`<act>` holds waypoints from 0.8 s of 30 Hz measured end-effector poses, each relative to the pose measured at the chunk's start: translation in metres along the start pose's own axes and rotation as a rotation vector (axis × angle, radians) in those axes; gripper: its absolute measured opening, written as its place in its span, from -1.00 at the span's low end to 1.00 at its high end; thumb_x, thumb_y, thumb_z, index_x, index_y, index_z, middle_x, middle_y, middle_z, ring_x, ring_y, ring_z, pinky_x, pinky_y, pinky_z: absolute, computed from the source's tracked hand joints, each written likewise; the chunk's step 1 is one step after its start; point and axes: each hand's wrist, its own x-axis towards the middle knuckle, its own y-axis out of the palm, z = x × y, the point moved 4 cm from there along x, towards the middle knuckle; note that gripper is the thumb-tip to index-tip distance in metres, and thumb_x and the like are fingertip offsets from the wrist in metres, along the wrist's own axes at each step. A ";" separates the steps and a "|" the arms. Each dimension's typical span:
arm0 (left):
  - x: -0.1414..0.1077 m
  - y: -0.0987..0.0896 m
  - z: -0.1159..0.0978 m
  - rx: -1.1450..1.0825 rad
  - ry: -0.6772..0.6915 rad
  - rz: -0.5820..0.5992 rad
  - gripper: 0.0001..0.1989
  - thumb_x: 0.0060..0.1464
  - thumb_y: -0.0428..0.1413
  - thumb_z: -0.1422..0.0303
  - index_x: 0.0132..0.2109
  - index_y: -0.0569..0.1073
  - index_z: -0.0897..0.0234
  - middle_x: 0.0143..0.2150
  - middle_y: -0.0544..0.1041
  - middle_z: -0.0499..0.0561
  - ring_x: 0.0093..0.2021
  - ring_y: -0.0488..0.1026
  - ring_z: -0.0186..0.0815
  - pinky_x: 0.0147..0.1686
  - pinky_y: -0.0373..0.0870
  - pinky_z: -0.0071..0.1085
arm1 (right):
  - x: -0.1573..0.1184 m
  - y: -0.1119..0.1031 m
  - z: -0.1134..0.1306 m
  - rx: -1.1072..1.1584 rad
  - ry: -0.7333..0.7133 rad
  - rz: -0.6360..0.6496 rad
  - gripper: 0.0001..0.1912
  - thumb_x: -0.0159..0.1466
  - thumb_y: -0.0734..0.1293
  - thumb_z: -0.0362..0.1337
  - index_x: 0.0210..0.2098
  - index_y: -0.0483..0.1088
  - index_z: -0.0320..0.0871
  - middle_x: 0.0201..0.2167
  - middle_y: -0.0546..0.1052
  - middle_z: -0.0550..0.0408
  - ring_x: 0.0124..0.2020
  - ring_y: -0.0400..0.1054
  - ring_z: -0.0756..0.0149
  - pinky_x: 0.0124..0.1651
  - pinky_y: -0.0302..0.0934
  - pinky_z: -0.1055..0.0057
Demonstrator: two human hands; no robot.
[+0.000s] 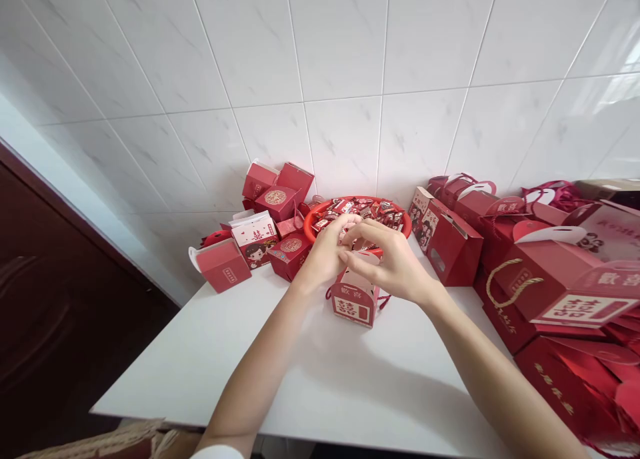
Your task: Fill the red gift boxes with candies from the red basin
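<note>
A small red box with a white double-happiness panel stands upright on the white table, its top flap raised and dark red cords at its sides. Just above and behind it, my left hand has its fingers curled, and whatever they may hold is hidden. My right hand meets it from the right, over the box, with thumb and forefinger apart and the other fingertips hidden near my left hand. Behind both hands is a red-orange basin full of small wrapped sweets.
Several red gift boxes are piled at the back left. Many larger red boxes, some with handles or cords, crowd the right side. A tiled wall rises behind the white table.
</note>
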 end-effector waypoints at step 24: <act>-0.008 0.000 -0.014 0.216 0.109 -0.066 -0.50 -0.13 0.03 0.63 -0.04 0.54 0.21 -0.03 0.57 0.03 -0.01 0.50 -0.16 -0.01 0.47 -0.25 | -0.002 -0.002 -0.008 0.273 0.047 0.136 -0.85 0.12 0.31 -0.35 -0.27 0.37 -0.15 -0.31 0.49 0.13 -0.31 0.39 0.38 -0.24 0.32 0.44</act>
